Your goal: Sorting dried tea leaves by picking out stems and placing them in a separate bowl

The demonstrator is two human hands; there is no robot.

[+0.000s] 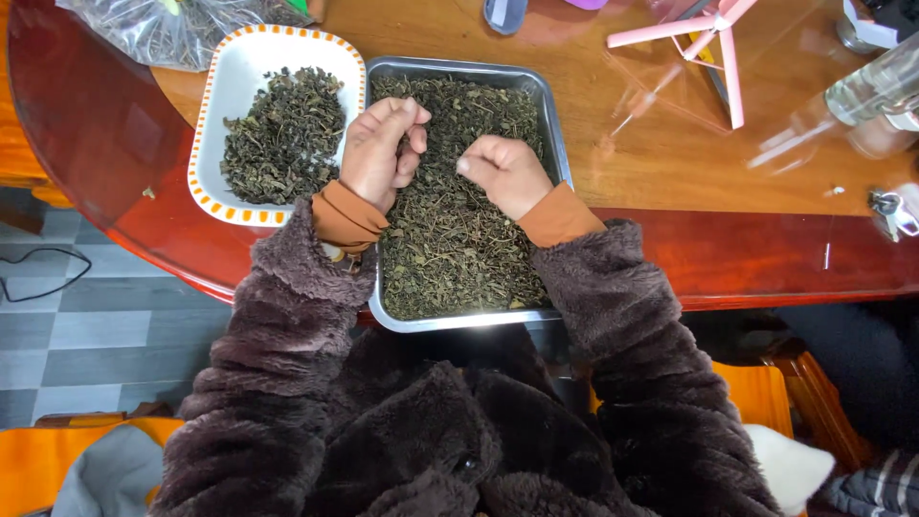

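Observation:
A metal tray (553, 124) full of dried dark green leaves (450, 244) sits at the table's near edge. Over its upper part, my left hand (376, 151) has its fingers curled together above the leaves. My right hand (504, 172) is beside it, fingers pinched down into the leaves. Whether either hand pinches a leaf I cannot tell. To the left, touching the tray, stands a white rectangular dish with an orange dotted rim (212, 134), holding a smaller heap of the same dried leaves (285, 134).
The round wooden table (670, 163) has a glossy red rim. A clear plastic bag of leaves (163, 29) lies at the back left. A pink stand (713, 43) and a clear bottle (876, 91) are at the back right. Orange chairs flank me.

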